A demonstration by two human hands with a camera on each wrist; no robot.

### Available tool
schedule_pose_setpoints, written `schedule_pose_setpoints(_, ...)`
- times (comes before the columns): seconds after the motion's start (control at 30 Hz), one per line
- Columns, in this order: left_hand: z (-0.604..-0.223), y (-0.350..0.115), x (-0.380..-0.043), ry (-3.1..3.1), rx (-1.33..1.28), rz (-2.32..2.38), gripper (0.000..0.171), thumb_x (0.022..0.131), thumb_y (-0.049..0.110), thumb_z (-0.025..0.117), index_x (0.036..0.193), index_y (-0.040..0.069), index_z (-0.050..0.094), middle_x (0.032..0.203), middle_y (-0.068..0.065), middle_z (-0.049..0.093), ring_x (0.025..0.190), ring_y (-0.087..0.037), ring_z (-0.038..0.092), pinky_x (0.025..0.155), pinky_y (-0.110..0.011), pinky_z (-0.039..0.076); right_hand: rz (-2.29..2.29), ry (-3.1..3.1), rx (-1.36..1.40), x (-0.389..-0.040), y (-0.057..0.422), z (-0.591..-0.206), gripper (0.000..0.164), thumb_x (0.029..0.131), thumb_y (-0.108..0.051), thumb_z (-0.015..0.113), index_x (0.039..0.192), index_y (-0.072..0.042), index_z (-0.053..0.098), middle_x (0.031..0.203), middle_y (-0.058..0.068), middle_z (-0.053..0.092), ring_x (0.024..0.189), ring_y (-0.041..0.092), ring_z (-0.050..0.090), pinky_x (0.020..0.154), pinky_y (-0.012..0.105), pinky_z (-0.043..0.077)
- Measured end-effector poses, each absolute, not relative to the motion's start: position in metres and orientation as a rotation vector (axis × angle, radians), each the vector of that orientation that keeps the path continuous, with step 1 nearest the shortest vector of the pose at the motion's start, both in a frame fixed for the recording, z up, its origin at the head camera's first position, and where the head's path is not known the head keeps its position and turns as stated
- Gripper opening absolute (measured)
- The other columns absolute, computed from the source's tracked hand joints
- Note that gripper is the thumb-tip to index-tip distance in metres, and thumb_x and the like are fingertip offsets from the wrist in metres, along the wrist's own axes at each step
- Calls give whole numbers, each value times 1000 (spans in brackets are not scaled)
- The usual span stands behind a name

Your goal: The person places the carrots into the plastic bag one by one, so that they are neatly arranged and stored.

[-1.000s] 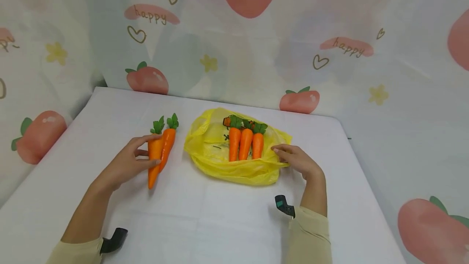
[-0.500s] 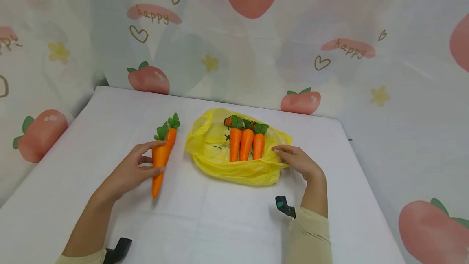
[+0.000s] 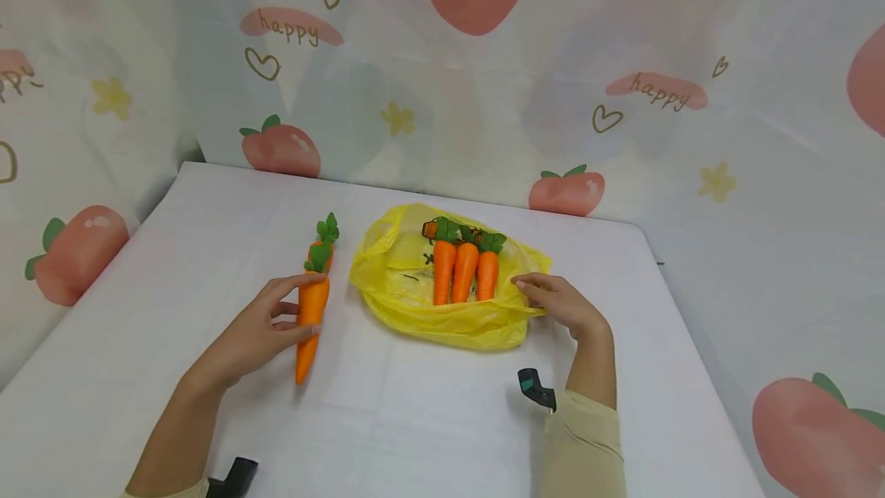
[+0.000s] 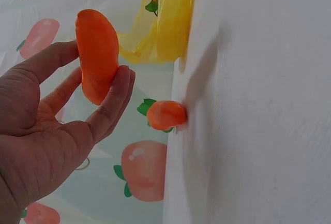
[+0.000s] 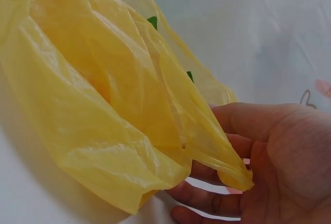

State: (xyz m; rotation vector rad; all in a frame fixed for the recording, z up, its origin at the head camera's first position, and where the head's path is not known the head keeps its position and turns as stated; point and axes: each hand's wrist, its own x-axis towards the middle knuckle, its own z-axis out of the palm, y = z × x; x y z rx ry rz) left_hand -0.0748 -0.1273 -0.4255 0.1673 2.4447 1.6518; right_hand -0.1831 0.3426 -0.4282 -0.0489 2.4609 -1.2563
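Note:
My left hand holds an orange carrot with green leaves, thumb on one side and fingers on the other. In the left wrist view that carrot is raised off the table, its tip facing the camera. A second carrot lies on the table behind it, mostly covered by the held one in the head view. My right hand pinches the right edge of a spread yellow plastic bag. Three carrots lie side by side in the bag's mouth, leaves pointing away; their lower tips are hidden by the bag's front.
A white cloth covers the table. Behind it and on the left hangs a patterned curtain with printed fruit and hearts. Black wrist camera mounts stick out from both sleeves.
My left hand has brought its carrot up off the table, rightward and closer to me, so it now overlaps the second carrot. The right hand and the bag have stayed put.

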Motion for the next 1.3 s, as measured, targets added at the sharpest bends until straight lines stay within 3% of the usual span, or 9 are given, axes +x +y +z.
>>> schedule_pose_setpoints(0.17, -426, -123, -71, 2430, 212, 1662, 65, 94, 16, 79, 148, 39, 53, 155, -3, 34, 133, -39, 44, 103, -50, 49, -1253, 2464, -51, -184, 343, -429, 49, 108, -40, 54, 143, -6, 61, 130, 14, 57, 114, 33, 51, 100, 48, 42)
schedule_pose_setpoints(0.47, -421, -113, -62, 2410, 235, 1671, 67, 92, 7, 79, 147, 36, 54, 153, -3, 36, 126, -36, 49, 94, -32, 54, -1238, 2470, -51, -184, 342, -428, 50, 108, -41, 53, 144, -7, 60, 138, 15, 56, 117, 34, 52, 105, 53, 41)
schedule_pose_setpoints(0.67, -417, -105, -56, 2381, 284, 1694, 66, 92, 4, 79, 146, 33, 54, 151, -4, 38, 125, -35, 51, 94, -32, 55, -1237, 2470, -48, -184, 342, -428, 50, 108, -41, 54, 144, -7, 60, 137, 15, 56, 117, 35, 52, 105, 52, 41)
schedule_pose_setpoints(0.9, -415, -94, -51, 2383, 316, 1634, 65, 92, 9, 80, 145, 37, 55, 153, -3, 38, 123, -33, 52, 99, -41, 52, -1239, 2459, -42, -184, 342, -428, 49, 108, -40, 53, 144, -7, 60, 138, 15, 55, 118, 34, 53, 106, 53, 41)
schedule_pose_setpoints(1.3, -422, -80, -50, 2341, 385, 1610, 65, 91, 8, 81, 144, 35, 57, 149, 4, 43, 121, -29, 54, 99, -39, 52, -1227, 2464, -46, -184, 342, -427, 50, 108, -40, 53, 144, -7, 59, 140, 16, 54, 119, 35, 53, 106, 53, 42)
